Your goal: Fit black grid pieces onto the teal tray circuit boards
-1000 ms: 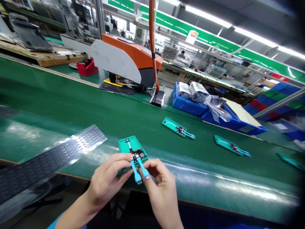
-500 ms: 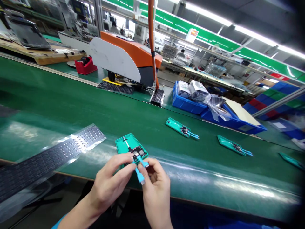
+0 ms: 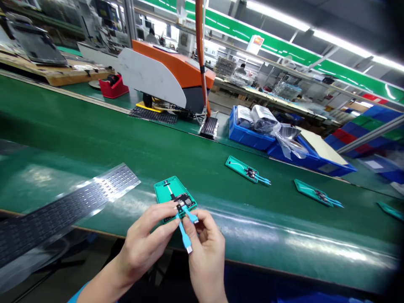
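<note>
A teal power bank shell (image 3: 162,193), open side up, is held just above the near side of the green belt. A black circuit board (image 3: 188,201) sits in its near end, with a white strip running to the far end. Two short light-blue cables hang from the board: one cable (image 3: 186,243) points down toward me, the other cable (image 3: 192,217) lies against my right fingers. My left hand (image 3: 143,237) grips the shell's near-left corner, fingertips on the board and cable root. Thumb and fingers of my right hand (image 3: 206,246) are closed at the near-right corner, by the shorter cable.
Similar teal shells with blue cables (image 3: 242,169) (image 3: 312,192) lie along the belt to the right. A sheet of black strips (image 3: 94,198) is at left. Behind stand an orange machine (image 3: 176,67), a red tape dispenser (image 3: 114,86) and blue bins (image 3: 252,139) holding bagged parts.
The shells on the belt have shifted slightly right. The downward cable now hangs a little lower and straighter. Both hands stay almost in place around the held shell.
</note>
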Demonstrator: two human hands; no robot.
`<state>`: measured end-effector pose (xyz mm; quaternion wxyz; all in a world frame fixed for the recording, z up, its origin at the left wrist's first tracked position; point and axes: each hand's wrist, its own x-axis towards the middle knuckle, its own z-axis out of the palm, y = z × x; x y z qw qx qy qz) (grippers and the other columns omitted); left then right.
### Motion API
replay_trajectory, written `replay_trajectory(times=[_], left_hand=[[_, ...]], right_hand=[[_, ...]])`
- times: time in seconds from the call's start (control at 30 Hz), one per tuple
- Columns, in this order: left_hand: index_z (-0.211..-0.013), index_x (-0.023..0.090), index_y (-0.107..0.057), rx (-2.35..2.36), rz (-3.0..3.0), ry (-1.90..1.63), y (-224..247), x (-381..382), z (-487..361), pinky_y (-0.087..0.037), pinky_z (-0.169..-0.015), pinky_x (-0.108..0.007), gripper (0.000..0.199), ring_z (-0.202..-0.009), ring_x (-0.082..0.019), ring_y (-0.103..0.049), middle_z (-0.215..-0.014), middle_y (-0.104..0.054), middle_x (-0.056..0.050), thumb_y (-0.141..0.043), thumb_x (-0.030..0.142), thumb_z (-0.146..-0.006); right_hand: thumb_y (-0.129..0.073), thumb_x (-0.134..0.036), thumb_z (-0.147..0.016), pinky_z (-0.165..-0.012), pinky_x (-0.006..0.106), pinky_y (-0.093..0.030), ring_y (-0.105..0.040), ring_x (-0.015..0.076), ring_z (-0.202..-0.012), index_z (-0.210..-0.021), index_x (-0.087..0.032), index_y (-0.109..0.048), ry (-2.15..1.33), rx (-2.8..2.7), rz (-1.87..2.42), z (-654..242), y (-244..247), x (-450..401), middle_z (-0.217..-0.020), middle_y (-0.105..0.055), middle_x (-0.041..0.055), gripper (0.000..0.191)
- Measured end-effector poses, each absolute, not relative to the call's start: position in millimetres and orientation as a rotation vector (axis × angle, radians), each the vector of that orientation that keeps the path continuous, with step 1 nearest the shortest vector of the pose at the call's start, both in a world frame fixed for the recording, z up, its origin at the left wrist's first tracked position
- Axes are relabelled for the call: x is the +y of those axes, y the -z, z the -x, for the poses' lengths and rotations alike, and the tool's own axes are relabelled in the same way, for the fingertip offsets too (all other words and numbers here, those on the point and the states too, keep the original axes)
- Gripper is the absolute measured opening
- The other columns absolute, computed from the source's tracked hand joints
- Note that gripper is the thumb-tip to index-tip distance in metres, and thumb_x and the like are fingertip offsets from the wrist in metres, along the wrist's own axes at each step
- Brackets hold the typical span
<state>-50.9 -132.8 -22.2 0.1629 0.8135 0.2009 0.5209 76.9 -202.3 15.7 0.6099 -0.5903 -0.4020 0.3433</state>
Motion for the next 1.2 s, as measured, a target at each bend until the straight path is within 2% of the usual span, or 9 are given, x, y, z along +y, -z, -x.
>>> replay_trajectory(times=[0.17, 0.3, 0.37, 0.5, 0.73, 0.9, 1.1, 1.2], left_hand=[[-0.120, 0.024, -0.064, 0.577, -2.234, -1.471, 19.2, -132.4, 50.9, -0.059, -0.097, -0.037, 0.041, -0.113, -0.022, -0.065, -0.113, -0.068, -0.007, -0.058, 0.000, -0.088], [-0.123, 0.024, -0.063, 0.572, -2.285, -1.443, 24.0, -131.0, 53.2, -0.060, -0.096, -0.035, 0.046, -0.116, -0.023, -0.064, -0.115, -0.069, -0.008, -0.062, -0.001, -0.085], [-0.121, 0.024, -0.064, 0.556, -2.298, -1.406, 27.0, -130.2, 54.0, -0.060, -0.095, -0.035, 0.041, -0.114, -0.022, -0.065, -0.116, -0.069, -0.009, -0.061, 0.001, -0.087], [-0.113, 0.023, -0.066, 0.573, -2.352, -1.415, 21.8, -128.8, 52.5, -0.061, -0.093, -0.034, 0.035, -0.107, -0.020, -0.069, -0.109, -0.071, -0.008, -0.061, 0.000, -0.087], [-0.096, 0.017, -0.065, 0.555, -2.416, -1.522, -15.9, -126.6, 46.6, -0.060, -0.086, -0.025, 0.019, -0.093, -0.016, -0.072, -0.094, -0.072, -0.006, -0.060, 0.000, -0.087], [-0.091, 0.013, -0.059, 0.556, -2.387, -1.482, -16.1, -126.5, 48.2, -0.055, -0.095, -0.022, 0.016, -0.098, -0.014, -0.069, -0.095, -0.070, -0.007, -0.060, -0.002, -0.086], [-0.086, 0.015, -0.056, 0.587, -2.376, -1.489, -17.2, -127.0, 47.9, -0.055, -0.092, -0.022, 0.018, -0.099, -0.014, -0.068, -0.094, -0.069, -0.007, -0.060, -0.002, -0.085], [-0.091, 0.014, -0.057, 0.562, -2.362, -1.507, -19.7, -125.8, 47.4, -0.055, -0.093, -0.022, 0.018, -0.099, -0.014, -0.068, -0.095, -0.069, -0.007, -0.061, -0.002, -0.085]], right_hand=[[-0.062, -0.015, -0.092, -0.071, 0.024, -0.050, -0.062, 0.0131, -0.078, -0.088, -0.024, -0.065, -0.528, -1.155, 1.322, -81.9, -24.4, -205.5, -0.086, -0.066, -0.0007, 0.011], [-0.058, -0.009, -0.092, -0.074, 0.022, -0.050, -0.062, 0.0116, -0.080, -0.114, -0.029, -0.067, -0.432, -1.292, 1.318, -90.6, -32.3, -203.2, -0.090, -0.066, -0.0004, 0.031], [-0.056, -0.012, -0.094, -0.078, 0.024, -0.051, -0.063, 0.0129, -0.086, -0.121, -0.031, -0.066, -0.517, -1.224, 1.337, -93.5, -33.9, -201.0, -0.095, -0.066, 0.0010, 0.034], [-0.057, -0.021, -0.095, -0.079, 0.028, -0.053, -0.066, 0.0162, -0.091, -0.109, -0.028, -0.070, -0.785, -1.057, 1.327, -93.4, -34.2, -199.0, -0.101, -0.068, 0.0034, 0.020], [-0.060, -0.020, -0.092, -0.073, 0.027, -0.051, -0.063, 0.0139, -0.080, -0.093, -0.024, -0.061, -0.669, -1.062, 1.378, -84.7, -36.2, -203.2, -0.088, -0.065, -0.0009, 0.005], [-0.062, -0.019, -0.090, -0.070, 0.024, -0.050, -0.062, 0.0116, -0.075, -0.089, -0.024, -0.059, -0.656, -1.033, 1.390, -82.8, -38.5, -202.6, -0.082, -0.064, -0.0033, 0.006], [-0.065, -0.020, -0.088, -0.067, 0.021, -0.050, -0.062, 0.0109, -0.072, -0.087, -0.024, -0.060, -0.662, -0.988, 1.387, -80.7, -37.5, -199.4, -0.080, -0.064, -0.0038, 0.007], [-0.067, -0.023, -0.088, -0.068, 0.022, -0.051, -0.063, 0.0111, -0.073, -0.088, -0.024, -0.061, -0.705, -0.936, 1.375, -80.0, -35.1, -199.1, -0.081, -0.065, -0.0035, 0.006]])
